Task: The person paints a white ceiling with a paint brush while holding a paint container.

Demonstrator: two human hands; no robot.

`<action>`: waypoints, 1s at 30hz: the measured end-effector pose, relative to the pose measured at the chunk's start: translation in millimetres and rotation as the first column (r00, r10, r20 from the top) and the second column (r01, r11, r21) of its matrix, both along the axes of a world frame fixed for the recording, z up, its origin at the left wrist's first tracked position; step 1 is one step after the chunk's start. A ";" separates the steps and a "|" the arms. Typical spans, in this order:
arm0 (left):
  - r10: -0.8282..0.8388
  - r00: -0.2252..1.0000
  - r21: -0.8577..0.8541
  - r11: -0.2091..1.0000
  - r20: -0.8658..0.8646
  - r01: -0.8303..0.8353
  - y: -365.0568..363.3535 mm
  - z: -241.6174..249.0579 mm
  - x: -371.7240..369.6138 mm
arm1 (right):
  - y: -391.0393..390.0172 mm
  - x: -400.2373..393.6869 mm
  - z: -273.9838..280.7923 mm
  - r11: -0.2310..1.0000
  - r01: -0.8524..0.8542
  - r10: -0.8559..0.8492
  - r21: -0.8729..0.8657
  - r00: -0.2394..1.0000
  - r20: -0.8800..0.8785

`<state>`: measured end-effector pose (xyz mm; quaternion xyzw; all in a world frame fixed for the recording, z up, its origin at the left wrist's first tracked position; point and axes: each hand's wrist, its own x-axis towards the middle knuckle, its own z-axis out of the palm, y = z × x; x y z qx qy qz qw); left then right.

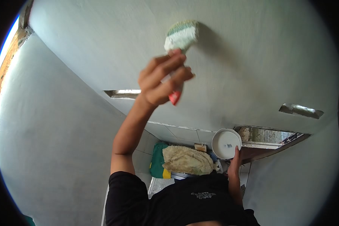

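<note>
My left hand (165, 79) is raised, fingers closed around a wide paint brush (181, 37). The brush's red handle end (175, 97) shows below the fingers. White paint covers part of the brush head, and its greenish bristles are up at the pale grey wall (252, 56), where a shadow falls to the right. Lower right, my right hand (234, 160) holds a round white container (226, 144) by its rim, thumb over the edge. White liquid fills the visible inside of the container.
A narrow slot (124, 93) opens in the wall at left, another (301, 110) at right. Below are a larger opening (267, 136), white tiles (184, 133), a crumpled beige cloth (188, 160) and a green and yellow bag (158, 160). A second wall (56, 124) stands on the left.
</note>
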<state>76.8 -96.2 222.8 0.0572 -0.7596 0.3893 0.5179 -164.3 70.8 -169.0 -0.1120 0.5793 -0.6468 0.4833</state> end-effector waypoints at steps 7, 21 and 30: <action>-0.086 0.952 0.189 0.981 0.293 0.031 21.4 -148.8 -17.5 | 6.3 -8.2 0.4 0.999 0.031 -0.031 -0.018 1.000 -0.002; -0.118 0.952 -0.101 0.991 -0.282 0.093 -19.6 79.9 39.5 | -3.6 -23.7 -20.4 0.997 -0.057 0.055 -0.047 0.998 -0.026; 0.004 0.994 0.058 0.998 0.107 -0.010 -21.6 -51.3 53.5 | -1.3 -7.3 0.7 0.999 -0.042 0.042 0.010 0.999 -0.026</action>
